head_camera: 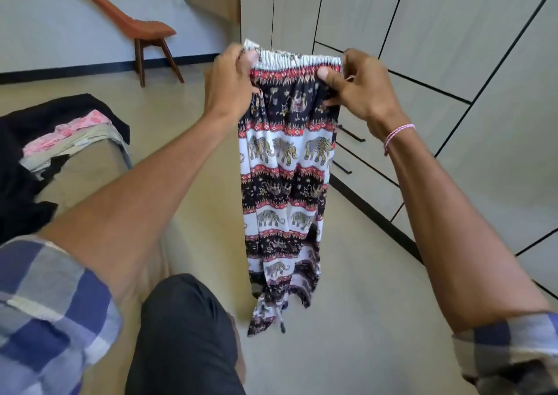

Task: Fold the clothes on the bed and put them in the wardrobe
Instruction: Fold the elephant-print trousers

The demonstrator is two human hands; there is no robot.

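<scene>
I hold the trousers (283, 165) up in the air in front of the wardrobe (453, 47), my left hand (232, 83) and right hand (359, 89) each pinching an end of the white waistband; the legs hang down over the floor (347, 319), beside the bed (90, 165)

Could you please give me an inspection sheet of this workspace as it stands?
Surface: beige bed, partly covered by clothes.
Job's things: elephant-print trousers held up, hanging unfolded; clothes pile on the bed.
Clutter: nothing seen.
Hands: left hand and right hand each grip the waistband.
Cables: nothing seen.
Surroundings: wardrobe on the right, doors shut; chair and shelf by the far wall.
</scene>
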